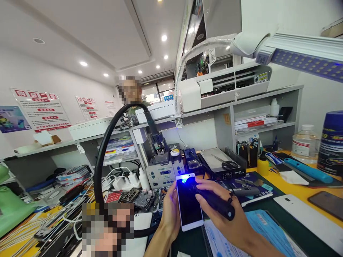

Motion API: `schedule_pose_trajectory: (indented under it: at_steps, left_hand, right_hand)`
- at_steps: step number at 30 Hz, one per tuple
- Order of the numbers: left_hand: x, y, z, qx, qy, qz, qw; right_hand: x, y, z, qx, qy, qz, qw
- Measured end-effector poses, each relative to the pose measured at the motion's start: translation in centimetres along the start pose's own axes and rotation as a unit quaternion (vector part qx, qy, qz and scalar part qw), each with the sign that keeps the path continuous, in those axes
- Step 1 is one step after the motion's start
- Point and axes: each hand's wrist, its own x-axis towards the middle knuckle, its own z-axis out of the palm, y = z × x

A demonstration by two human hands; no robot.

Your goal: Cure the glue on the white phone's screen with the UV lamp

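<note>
My left hand (171, 211) is closed around the left edge of a white smartphone (190, 227) with a dark screen, which it holds up, slightly tilted, over the green mat. Between the fingers of my right hand (218, 207) is a black UV flashlight (217, 204). Its front end points at the top of the phone, where a bright blue-violet glow covers the upper edge and hides detail there. The back end of the flashlight, with a wrist cord, faces toward me.
Behind the phone stands a grey soldering station (164, 175). Opened phone parts (142, 200) lie to its left, near a black hose (98, 171). Scissors (227, 164) rest on a flat device at the back. At right are a clear bottle (305, 144) and a white phone (308, 219). A person (131, 92) is beyond the counter.
</note>
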Motion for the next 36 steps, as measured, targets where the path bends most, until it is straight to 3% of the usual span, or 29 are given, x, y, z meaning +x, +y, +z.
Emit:
schedule_pose_trajectory:
  at_steps: [5, 12, 22, 36]
  left_hand:
    - [-0.2, 0.3, 0.5, 0.001, -0.028, -0.024, 0.999]
    - [-0.2, 0.2, 0.4, 0.000, -0.025, -0.023, 0.999]
    - [0.0, 0.2, -0.3, 0.014, -0.018, -0.047, 0.999]
    - [0.7, -0.8, -0.2, 0.013, -0.042, -0.057, 0.997]
  right_hand:
    - [0.5, 0.2, -0.4, 0.012, 0.044, 0.030, 0.999]
    - [0.4, 0.1, -0.4, 0.024, 0.047, 0.051, 0.997]
    - [1.1, -0.8, -0.9, 0.067, 0.068, 0.137, 0.986]
    - [0.9, 0.5, -0.7, 0.092, 0.080, 0.151, 0.981]
